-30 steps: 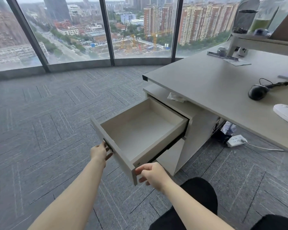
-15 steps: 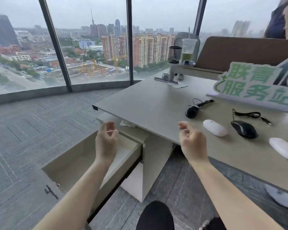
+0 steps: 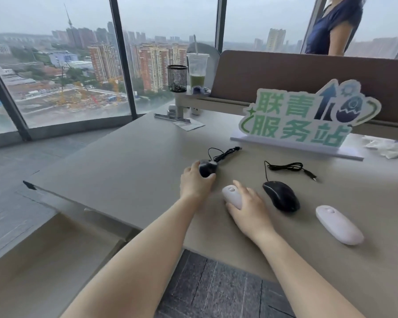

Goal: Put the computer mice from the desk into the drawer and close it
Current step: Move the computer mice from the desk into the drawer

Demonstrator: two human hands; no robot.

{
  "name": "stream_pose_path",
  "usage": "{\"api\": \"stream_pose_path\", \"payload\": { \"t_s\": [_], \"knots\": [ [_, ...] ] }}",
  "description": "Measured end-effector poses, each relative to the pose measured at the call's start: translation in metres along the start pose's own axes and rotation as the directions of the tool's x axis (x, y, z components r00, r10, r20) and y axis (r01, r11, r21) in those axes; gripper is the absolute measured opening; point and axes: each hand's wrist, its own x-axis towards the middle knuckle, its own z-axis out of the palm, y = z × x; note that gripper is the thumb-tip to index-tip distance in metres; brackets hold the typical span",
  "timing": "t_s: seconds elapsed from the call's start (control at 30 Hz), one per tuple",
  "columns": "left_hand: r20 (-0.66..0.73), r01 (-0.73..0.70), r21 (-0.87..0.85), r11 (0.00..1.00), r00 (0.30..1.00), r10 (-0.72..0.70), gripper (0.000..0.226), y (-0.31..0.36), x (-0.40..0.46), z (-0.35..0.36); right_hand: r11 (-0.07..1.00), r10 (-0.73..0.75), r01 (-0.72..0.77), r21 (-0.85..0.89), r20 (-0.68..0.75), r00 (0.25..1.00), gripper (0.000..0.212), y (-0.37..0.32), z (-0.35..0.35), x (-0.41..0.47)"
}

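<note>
Several computer mice lie on the grey desk (image 3: 129,171). My left hand (image 3: 194,183) wraps around a small black wired mouse (image 3: 207,168), whose cable trails back to the right. My right hand (image 3: 248,208) closes over a white mouse (image 3: 232,196) beside it. A larger black wired mouse (image 3: 282,195) and a second white mouse (image 3: 339,224) rest untouched further right. The open drawer (image 3: 44,260) shows at the lower left below the desk edge, blurred, with nothing visible inside.
A white and green standing sign (image 3: 308,120) sits behind the mice. At the desk's far end stand a mesh pen cup (image 3: 177,78) and a cup of green drink (image 3: 197,71). A brown partition (image 3: 285,74) backs the desk; a person (image 3: 331,26) stands behind it.
My hands left the drawer front and rose to the desk. Half a second ago they hovered open; now the left grips the small black mouse and the right covers a white one.
</note>
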Motion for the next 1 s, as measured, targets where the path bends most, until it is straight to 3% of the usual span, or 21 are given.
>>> {"api": "stream_pose_path", "payload": {
  "t_s": [0.13,0.27,0.43,0.57,0.67,0.8,0.9,1.0],
  "knots": [
    [-0.037,-0.055,0.267,0.962,0.997,0.067,0.061,-0.004,0.018,0.015,0.999,-0.034,0.035,0.012,-0.089,0.995,0.062,0.004,0.007,0.000],
    [-0.107,-0.084,0.341,0.936,0.986,0.127,0.050,-0.005,0.018,0.015,0.996,-0.021,0.032,0.078,-0.136,0.990,0.061,0.005,0.006,-0.001],
    [-0.092,-0.079,0.101,0.992,0.992,0.088,0.048,-0.005,-0.006,-0.027,0.975,0.020,0.023,0.220,-0.194,0.981,0.048,-0.003,-0.005,-0.010],
    [-0.231,-0.206,-0.035,0.978,0.954,0.192,0.045,-0.002,-0.043,-0.095,0.919,-0.011,0.102,0.380,-0.234,0.972,0.048,-0.035,-0.009,-0.026],
    [-0.357,-0.284,-0.034,0.958,0.899,0.253,0.042,0.001,-0.073,-0.154,0.857,-0.098,0.216,0.467,-0.264,0.960,0.045,-0.081,-0.004,-0.041],
    [-0.468,-0.302,-0.001,0.953,0.843,0.266,0.039,-0.016,-0.114,-0.230,0.775,-0.249,0.315,0.548,-0.192,0.949,0.041,-0.146,0.016,-0.062],
    [-0.534,-0.189,0.070,0.980,0.822,0.196,0.039,-0.053,-0.139,-0.269,0.747,-0.356,0.343,0.569,-0.092,0.930,0.041,-0.185,0.045,-0.079],
    [-0.572,-0.037,0.121,0.992,0.814,0.100,0.040,-0.105,-0.148,-0.295,0.766,-0.418,0.295,0.571,0.095,0.903,0.044,-0.218,0.088,-0.091]
  ]
}}
